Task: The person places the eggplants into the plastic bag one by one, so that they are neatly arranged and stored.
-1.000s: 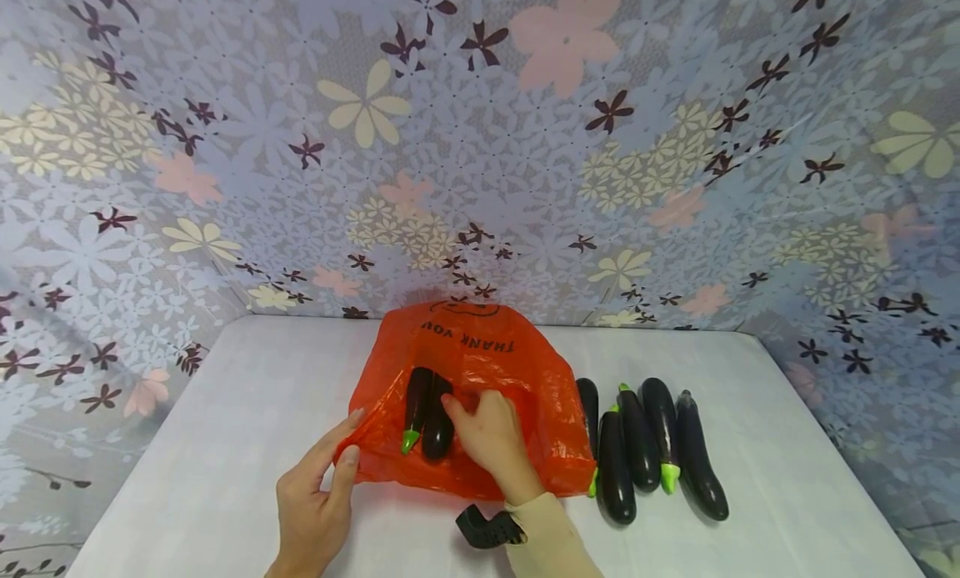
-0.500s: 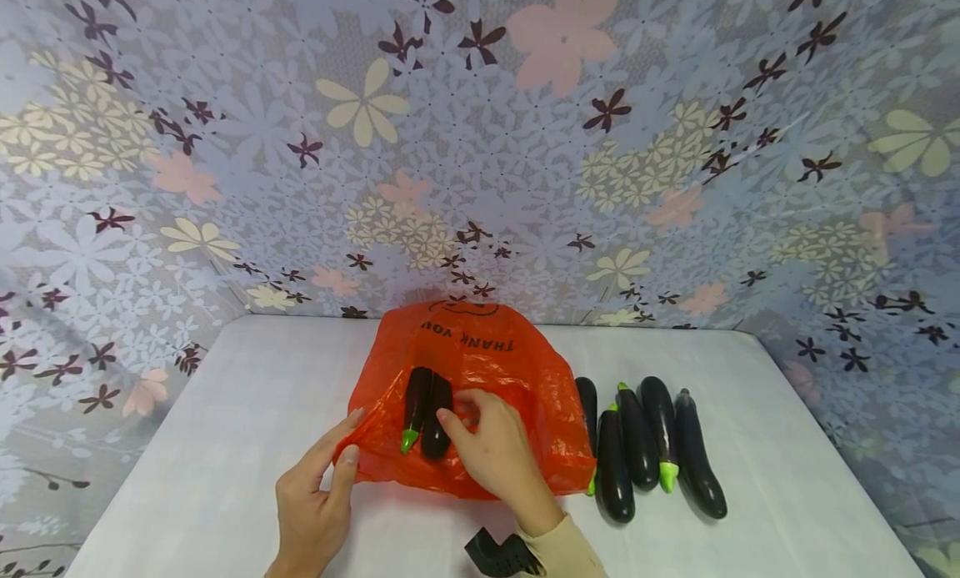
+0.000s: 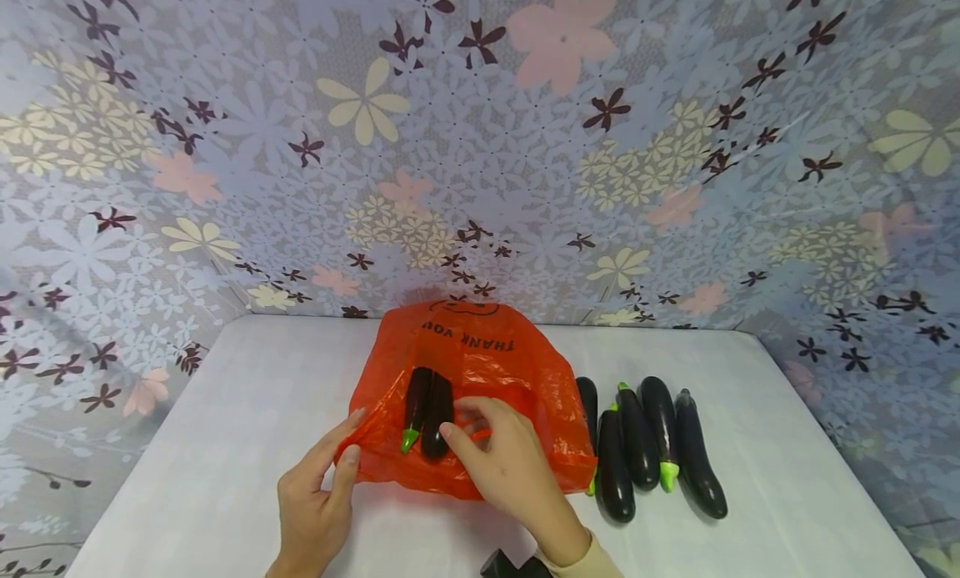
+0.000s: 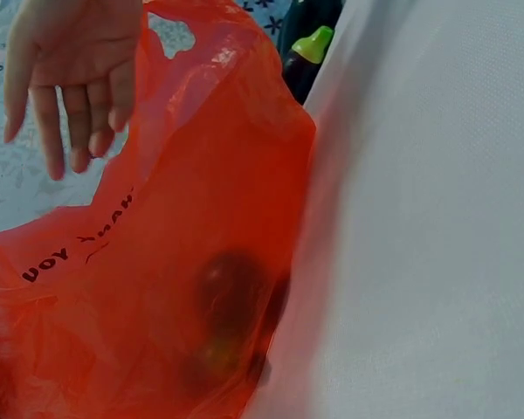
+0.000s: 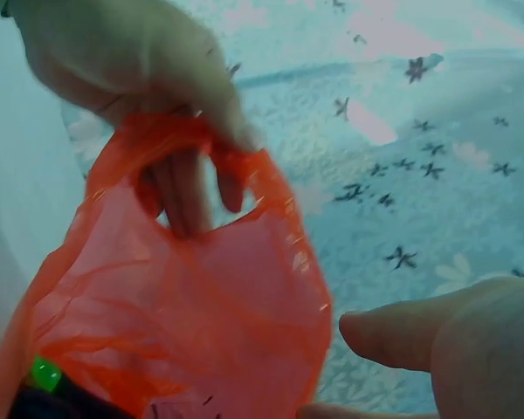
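An orange-red plastic bag (image 3: pixel 540 378) printed "THANK YOU" lies with its mouth towards me. Inside it, two dark eggplants rest side by side: one with a green cap (image 3: pixel 411 419), the other with a rounded end (image 3: pixel 438 428) towards me. My left hand (image 3: pixel 315 499) holds the bag's left handle; in the right wrist view, fingers of this hand (image 5: pixel 148 61) pass through the handle loop. My right hand (image 3: pixel 513 465) is at the bag's mouth, its thumb near the right-hand eggplant. The left wrist view shows this hand (image 4: pixel 79 65) with fingers extended and nothing in them.
Several more eggplants (image 3: pixel 639 440) lie in a row just right of the bag, the nearest partly hidden behind it. A white table (image 3: pixel 795 478) carries everything, with flower-patterned cloth (image 3: pixel 480 186) rising behind it.
My right hand has drawn back from the eggplants towards me and to the right, its fingers loosening. The left hand, bag and eggplants stay almost where they were.
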